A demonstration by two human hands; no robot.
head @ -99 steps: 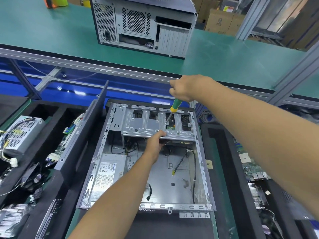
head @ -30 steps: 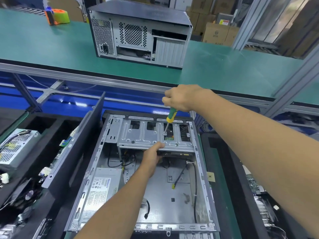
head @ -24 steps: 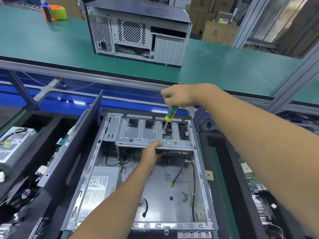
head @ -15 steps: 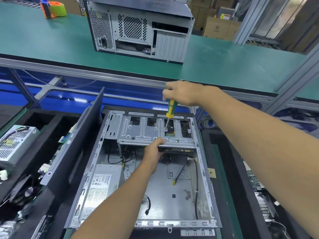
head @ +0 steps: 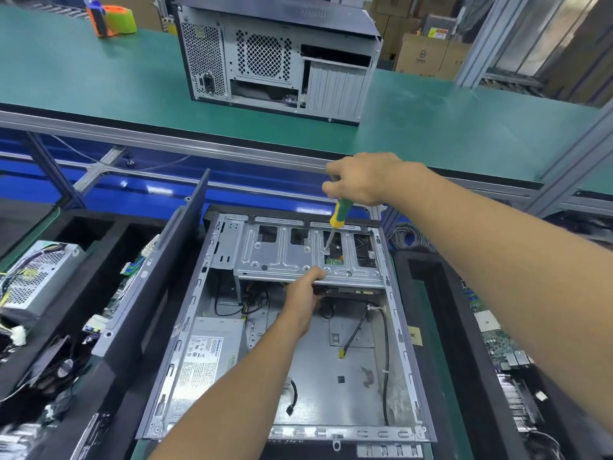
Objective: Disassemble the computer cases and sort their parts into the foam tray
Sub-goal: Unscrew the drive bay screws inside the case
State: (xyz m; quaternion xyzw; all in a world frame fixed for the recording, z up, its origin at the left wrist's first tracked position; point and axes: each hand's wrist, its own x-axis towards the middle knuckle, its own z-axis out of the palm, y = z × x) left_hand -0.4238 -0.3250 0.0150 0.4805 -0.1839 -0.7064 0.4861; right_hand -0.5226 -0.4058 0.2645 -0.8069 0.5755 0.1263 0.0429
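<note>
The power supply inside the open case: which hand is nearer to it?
Left. The left hand grips the drive cage edge just beyond the power supply; the right hand holds the screwdriver farther back.

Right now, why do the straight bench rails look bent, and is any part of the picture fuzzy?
Head view: the wide-angle lens bows the bench rail toward the edges; the open case and screwdriver in the middle look sharp; the foam tray corner at bottom left is smeared; the metal floor shows soft glare.

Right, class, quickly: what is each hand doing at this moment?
Left hand: grips the front edge of the drive cage.
Right hand: holds the screwdriver, tip on a cage screw.
</note>
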